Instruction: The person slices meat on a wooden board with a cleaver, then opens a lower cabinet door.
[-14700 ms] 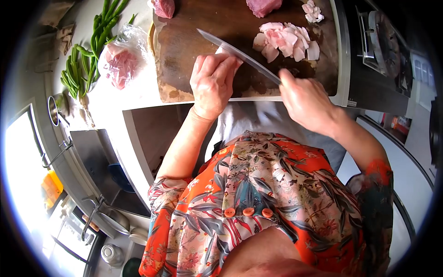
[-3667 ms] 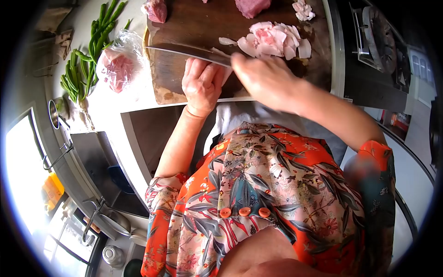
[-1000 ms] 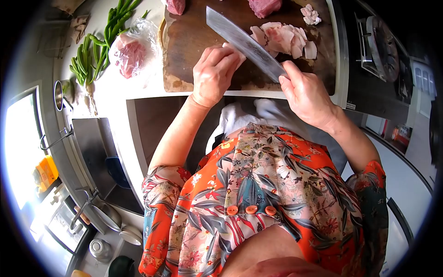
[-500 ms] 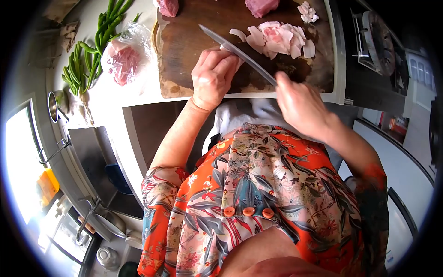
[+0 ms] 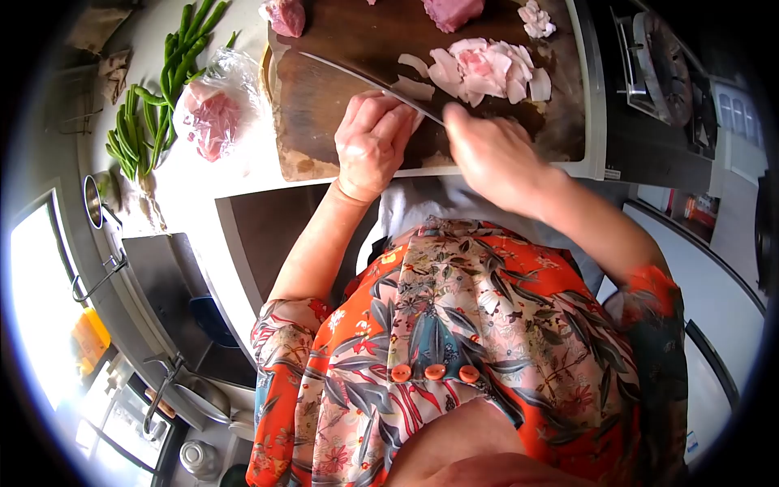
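Observation:
My right hand (image 5: 499, 158) is closed around the handle of a long kitchen knife (image 5: 357, 75), its blade pointing to the upper left. With curled fingers, my left hand (image 5: 372, 142) presses a piece of pale, fatty meat (image 5: 418, 122) onto the brown cutting board (image 5: 312, 122); most of that piece is hidden. The blade runs along the knuckles of the left hand. Just beyond the blade lies a pale slice (image 5: 414, 88), and a pile of pinkish-white slices (image 5: 483, 71) is to its right.
Red meat chunks (image 5: 286, 16) (image 5: 454, 12) and small pale bits (image 5: 536, 19) lie along the board's far side. Left of the board are plastic-wrapped meat (image 5: 213, 122) and long green peppers (image 5: 172, 73). A sink (image 5: 166, 268) is at left, a stove (image 5: 661, 73) at right.
My right hand and the knife have moved left and slightly away from me. A slice now shows beyond the blade, between it and the pile. My left hand has hardly moved.

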The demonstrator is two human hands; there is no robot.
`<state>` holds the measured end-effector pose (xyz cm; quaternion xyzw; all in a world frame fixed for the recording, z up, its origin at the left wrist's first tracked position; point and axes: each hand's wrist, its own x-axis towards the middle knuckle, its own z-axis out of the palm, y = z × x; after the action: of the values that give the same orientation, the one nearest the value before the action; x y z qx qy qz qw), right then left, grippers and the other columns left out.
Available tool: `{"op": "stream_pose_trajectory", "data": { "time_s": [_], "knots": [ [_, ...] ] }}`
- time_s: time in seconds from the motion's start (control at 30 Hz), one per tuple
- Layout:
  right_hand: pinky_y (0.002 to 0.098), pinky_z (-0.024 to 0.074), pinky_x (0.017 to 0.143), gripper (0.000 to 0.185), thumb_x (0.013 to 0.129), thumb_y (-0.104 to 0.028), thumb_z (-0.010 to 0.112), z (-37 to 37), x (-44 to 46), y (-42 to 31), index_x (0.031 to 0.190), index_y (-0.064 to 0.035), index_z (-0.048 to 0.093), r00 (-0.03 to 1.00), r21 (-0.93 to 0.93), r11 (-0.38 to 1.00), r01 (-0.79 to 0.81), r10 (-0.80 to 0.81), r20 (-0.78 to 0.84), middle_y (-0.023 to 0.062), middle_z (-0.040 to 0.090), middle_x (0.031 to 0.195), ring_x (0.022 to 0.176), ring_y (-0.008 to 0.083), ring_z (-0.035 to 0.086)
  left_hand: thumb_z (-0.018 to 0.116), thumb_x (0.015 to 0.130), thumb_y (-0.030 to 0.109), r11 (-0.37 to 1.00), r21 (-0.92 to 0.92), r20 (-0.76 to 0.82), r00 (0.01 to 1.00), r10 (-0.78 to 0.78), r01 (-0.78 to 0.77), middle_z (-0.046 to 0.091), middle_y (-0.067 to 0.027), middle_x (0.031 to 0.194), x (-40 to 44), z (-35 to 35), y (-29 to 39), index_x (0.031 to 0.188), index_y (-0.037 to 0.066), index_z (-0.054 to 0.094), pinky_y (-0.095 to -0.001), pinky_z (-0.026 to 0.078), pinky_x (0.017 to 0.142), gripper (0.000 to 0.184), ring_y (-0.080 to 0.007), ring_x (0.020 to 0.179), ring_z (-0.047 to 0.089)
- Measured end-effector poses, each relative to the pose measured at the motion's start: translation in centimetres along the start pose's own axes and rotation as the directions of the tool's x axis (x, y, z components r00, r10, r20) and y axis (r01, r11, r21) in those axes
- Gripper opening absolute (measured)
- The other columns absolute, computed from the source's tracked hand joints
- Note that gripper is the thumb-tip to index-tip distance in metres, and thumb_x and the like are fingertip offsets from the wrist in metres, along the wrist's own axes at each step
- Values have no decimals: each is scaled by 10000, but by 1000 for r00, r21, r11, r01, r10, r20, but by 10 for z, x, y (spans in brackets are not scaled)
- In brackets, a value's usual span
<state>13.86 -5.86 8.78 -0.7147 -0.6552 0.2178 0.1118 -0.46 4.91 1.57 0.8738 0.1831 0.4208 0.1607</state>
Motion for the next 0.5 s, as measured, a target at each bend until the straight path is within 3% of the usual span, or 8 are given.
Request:
{"op": "stream_pose_trajectory", "data": {
  "time_s": [0.07,0.17,0.23,0.33,0.43,0.5],
  "knots": [
    [491,526,581,58,854,-15,394,-13,-29,6,861,37,419,990,-26,995,-94,96,105,243,617,659,634,397,651,759,652,24,1000,-22,-37,999,5,-6,616,-55,849,2,5,-1,814,57,673,-335,510,692,187,-256,813,600],
    [484,528,595,65,850,-18,401,-14,-10,5,856,43,420,993,53,997,-64,58,103,245,622,681,660,398,654,756,653,22,999,-43,-34,999,-18,17,617,-56,854,3,5,3,816,58,672,-335,510,699,187,-257,820,602],
    [449,533,572,128,820,-18,479,-11,15,-4,907,75,462,998,-5,998,67,-67,-9,245,622,677,675,391,656,753,654,18,1000,-21,-38,999,2,-3,617,-57,855,5,2,0,813,59,672,-337,511,701,184,-256,823,602],
    [447,520,562,122,811,-13,498,-4,20,1,884,80,469,996,-61,996,59,-63,-57,238,620,688,661,378,651,747,660,20,1000,-13,-37,999,17,-17,614,-56,856,3,2,-8,831,64,675,-341,509,703,191,-255,823,601],
    [450,497,545,87,823,-9,487,-16,6,12,851,67,454,998,52,999,4,-7,60,220,607,650,612,363,637,733,695,12,1000,-15,-38,999,10,-10,625,-55,872,3,1,-10,855,64,683,-332,500,708,175,-250,824,598],
    [470,452,551,118,860,-45,491,-19,-13,22,834,44,418,1000,115,993,-3,1,15,227,560,618,599,393,590,724,712,7,999,-20,-48,998,-28,27,631,-55,882,0,3,-6,866,62,686,-329,496,709,168,-247,822,597]
  ]
}}
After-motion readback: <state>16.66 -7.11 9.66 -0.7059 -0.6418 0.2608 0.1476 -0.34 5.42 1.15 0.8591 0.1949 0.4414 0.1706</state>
